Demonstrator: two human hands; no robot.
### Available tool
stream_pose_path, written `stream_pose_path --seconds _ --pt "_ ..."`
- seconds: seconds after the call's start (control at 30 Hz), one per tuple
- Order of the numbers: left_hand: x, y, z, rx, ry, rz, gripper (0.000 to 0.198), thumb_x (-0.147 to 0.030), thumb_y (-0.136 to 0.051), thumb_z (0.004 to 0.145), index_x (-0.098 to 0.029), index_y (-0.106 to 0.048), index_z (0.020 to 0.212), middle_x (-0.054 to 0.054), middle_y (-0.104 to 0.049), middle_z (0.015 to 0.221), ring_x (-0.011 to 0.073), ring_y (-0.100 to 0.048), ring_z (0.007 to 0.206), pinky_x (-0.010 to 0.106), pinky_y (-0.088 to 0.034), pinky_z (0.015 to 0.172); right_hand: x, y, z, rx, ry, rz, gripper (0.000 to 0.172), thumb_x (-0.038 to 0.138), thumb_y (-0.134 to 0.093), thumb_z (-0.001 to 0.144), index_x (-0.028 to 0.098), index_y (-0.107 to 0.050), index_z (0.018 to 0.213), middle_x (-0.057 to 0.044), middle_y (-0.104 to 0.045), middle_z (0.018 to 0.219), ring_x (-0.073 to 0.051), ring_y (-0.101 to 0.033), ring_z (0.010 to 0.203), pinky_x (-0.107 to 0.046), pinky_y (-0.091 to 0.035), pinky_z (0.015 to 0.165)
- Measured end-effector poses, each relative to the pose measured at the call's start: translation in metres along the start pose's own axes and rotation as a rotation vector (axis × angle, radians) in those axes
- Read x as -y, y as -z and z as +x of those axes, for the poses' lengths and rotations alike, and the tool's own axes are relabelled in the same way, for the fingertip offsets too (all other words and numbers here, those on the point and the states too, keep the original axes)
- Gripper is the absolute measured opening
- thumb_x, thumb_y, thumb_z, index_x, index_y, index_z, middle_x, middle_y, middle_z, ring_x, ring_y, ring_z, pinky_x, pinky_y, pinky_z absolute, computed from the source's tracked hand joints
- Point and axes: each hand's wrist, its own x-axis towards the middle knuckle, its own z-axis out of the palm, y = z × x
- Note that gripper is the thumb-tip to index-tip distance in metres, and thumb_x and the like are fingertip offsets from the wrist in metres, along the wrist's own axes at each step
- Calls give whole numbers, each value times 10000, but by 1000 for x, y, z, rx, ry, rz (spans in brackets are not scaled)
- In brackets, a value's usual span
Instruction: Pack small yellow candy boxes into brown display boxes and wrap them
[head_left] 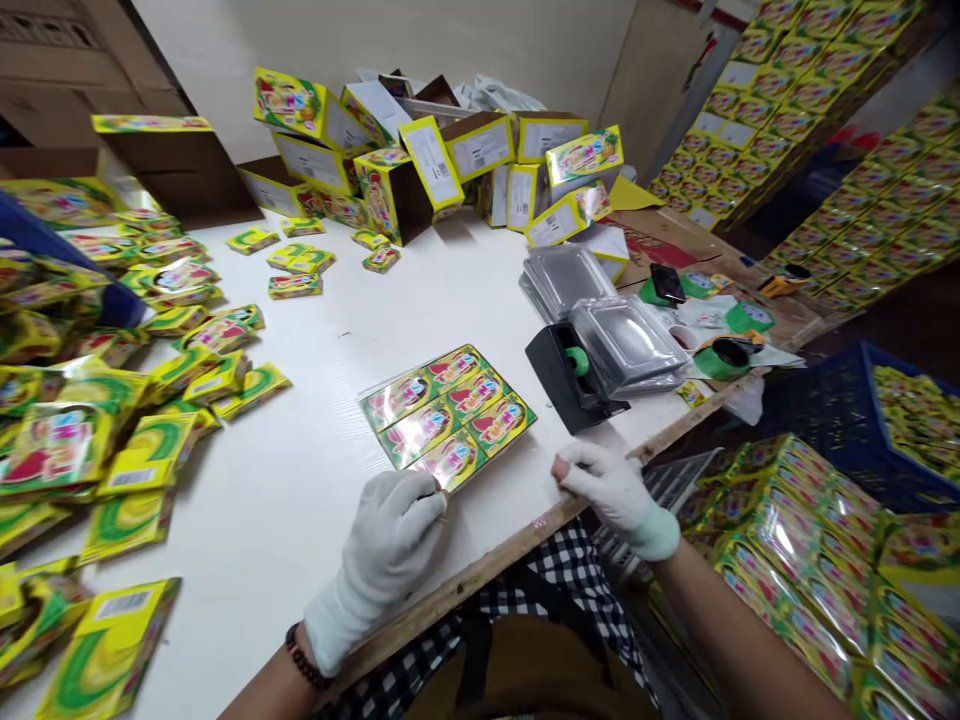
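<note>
A clear plastic tray (450, 408) holding several yellow-green boxes in rows lies flat on the white table. My left hand (394, 530), in a white glove with bare fingertips, has its fingers curled at the tray's near corner; what they hold, if anything, is hidden. At the table's front edge, right of the tray and apart from it, is my right hand (604, 485), also gloved. Its thumb and fingers are pressed together, and I cannot make out anything between them. A black tape dispenser (566, 380) with green tape stands beyond it.
Loose small boxes (142, 440) are heaped on the left. Larger display cartons (472, 150) are piled at the back. Stacked clear lids (626, 340), tape rolls (721, 358) and a phone (667, 283) lie on the right. A blue crate (840, 420) and wrapped packs (787, 540) stand beside the table.
</note>
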Motion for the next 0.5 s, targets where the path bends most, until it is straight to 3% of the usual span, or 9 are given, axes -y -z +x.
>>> stream_pose_path --seconds 0.1,0.2,0.33,0.4,0.5 --pt "-2 -1 -3 7 19 3 168 -57 -524 845 -198 -614 826 36 -686 857 169 -593 776 322 -450 703 15 -55 9 176 -71 155 359 524 -720 768 185 -601 746 32 -568 586 -103 -495 522 -250 -398 531" --pt "-6 1 -2 30 26 46 224 -73 -508 854 -198 -627 997 56 -676 901 181 -580 799 344 -446 727 7 -85 18 208 -126 190 390 545 -728 745 181 -588 724 36 -568 586 -89 -485 498 -234 -388 510" --pt "-14 9 12 242 -18 205 374 -163 -515 859 -231 -588 1220 62 -638 884 227 -543 772 393 -392 697 -17 -94 23 187 -151 174 421 574 -696 765 178 -569 699 42 -563 571 -74 -478 471 -213 -368 483" --pt "-17 8 20 326 20 221 271 -252 -543 864 -231 -628 1121 69 -630 894 247 -541 796 409 -367 707 -24 -95 24 168 -183 188 437 587 -701 750 177 -560 700 42 -568 564 -71 -484 462 -206 -369 474" --pt "-17 -4 28 279 113 217 170 -356 -547 895 -222 -637 840 58 -620 818 238 -530 765 406 -329 708 -28 -96 26 178 -295 189 464 606 -726 702 179 -552 748 36 -576 544 -82 -497 447 -205 -373 456"
